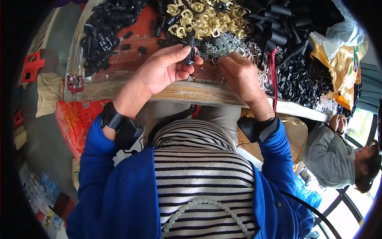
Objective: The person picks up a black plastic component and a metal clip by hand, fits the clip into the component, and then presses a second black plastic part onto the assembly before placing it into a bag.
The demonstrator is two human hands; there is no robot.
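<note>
Left hand point(161, 69) has its fingers closed around a small black plastic tube point(190, 51), held up just over the worktop point(191, 92) edge. Right hand point(240, 73) is curled down into the silver metal clips point(227, 42) at 1 o'clock; can't tell whether it's pinching one. Risky bit: that tube could easily slip off the edge. Yellow rings point(201, 20) at 12, black parts point(101, 34) at 10, another person point(338, 151) at 4.

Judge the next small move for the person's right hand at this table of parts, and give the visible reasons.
Probably lift one small metal clip and bring it to the black plastic piece. The left hand holds that piece upright, while the right hand has its fingertips down in the clip pile.
</note>
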